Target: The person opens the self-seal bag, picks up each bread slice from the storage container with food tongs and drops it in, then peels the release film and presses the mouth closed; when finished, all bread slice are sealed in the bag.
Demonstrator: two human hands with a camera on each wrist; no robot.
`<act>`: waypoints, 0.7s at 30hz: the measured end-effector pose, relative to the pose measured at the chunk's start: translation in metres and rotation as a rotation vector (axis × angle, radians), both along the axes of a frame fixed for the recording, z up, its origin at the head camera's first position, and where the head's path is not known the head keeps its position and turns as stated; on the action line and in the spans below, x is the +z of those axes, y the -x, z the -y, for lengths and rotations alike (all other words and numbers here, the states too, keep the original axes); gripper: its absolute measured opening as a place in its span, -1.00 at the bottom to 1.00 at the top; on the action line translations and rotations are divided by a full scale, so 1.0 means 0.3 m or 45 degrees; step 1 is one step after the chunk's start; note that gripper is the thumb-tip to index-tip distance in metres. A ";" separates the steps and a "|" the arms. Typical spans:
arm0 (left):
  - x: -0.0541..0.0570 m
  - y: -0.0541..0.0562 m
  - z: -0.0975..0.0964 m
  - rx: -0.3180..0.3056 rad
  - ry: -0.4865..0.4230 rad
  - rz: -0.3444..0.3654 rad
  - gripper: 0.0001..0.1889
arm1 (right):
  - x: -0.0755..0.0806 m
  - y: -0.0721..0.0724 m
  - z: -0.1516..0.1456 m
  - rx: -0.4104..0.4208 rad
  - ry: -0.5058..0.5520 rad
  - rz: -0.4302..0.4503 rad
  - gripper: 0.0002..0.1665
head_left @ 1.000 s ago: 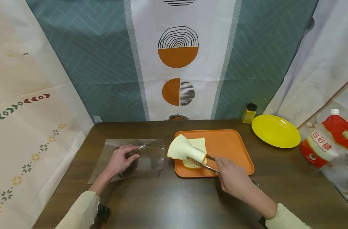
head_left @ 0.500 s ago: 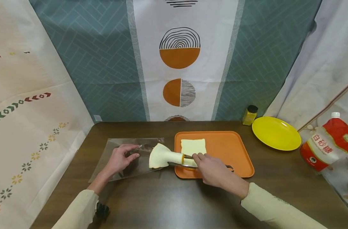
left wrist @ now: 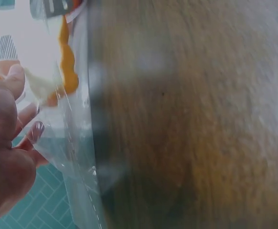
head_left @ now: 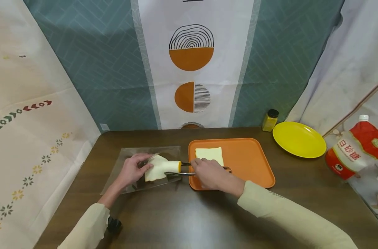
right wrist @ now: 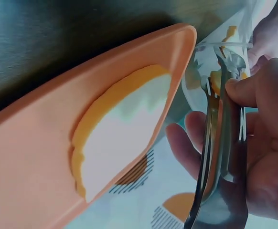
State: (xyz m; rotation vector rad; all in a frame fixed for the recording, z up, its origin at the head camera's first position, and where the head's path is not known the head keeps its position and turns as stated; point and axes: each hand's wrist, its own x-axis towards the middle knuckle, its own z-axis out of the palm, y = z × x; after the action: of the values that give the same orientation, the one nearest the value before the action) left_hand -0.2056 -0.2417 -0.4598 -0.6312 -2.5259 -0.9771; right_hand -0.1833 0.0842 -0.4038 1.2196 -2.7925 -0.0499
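Sleeves [head_left: 84,226]: two, pale, reaching in from the near left and near right.
Black wrist piece [head_left: 114,224]: one in sight, beside the left cuff.
Table [head_left: 173,221]: one, dark brown, wood-grained.
Right hand [head_left: 210,173]: one, bare; grips the tongs, thumb on one arm and fingers on the other, over the left side of the tray.
Left hand [head_left: 132,172]: one, bare; thumb and fingers spread apart, touching the bag at the left end of the held slice.
Tongs [head_left: 181,174]: one metal pair, pointing left; tips hold the curled slice.
Held slice [head_left: 160,167]: one, white with a golden edge, curled at its right end; at the bag, left of the tray, partly behind clear film in the left wrist view; cannot tell how much lies inside.
Bag [head_left: 171,151]: one, clear plastic, flat on the left of the table.
Tray [head_left: 243,160]: one, orange, right of the bag.
Tray slice [head_left: 209,154]: at least one, on the tray's left part, partly hidden by the right hand.
Pouch [head_left: 357,148]: one, red and white, white-capped, tilted, far right.
Plate [head_left: 299,140]: one, yellow, left of the pouch.
Jar [head_left: 270,121]: one, yellow, black-lidded, just left of the plate.
Backdrop [head_left: 105,69]: one, teal and white, with three round motifs in sight.
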 end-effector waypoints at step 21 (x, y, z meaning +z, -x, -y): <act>0.006 -0.002 -0.029 0.038 -0.092 -0.013 -0.64 | -0.017 0.081 0.147 0.024 -0.055 0.080 -0.53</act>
State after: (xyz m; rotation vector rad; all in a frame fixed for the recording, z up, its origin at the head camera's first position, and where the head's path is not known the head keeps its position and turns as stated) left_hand -0.2050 -0.2330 -0.4580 -0.5745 -2.4713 -1.0471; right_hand -0.2075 0.0399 -0.4089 1.2792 -2.8472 -0.0718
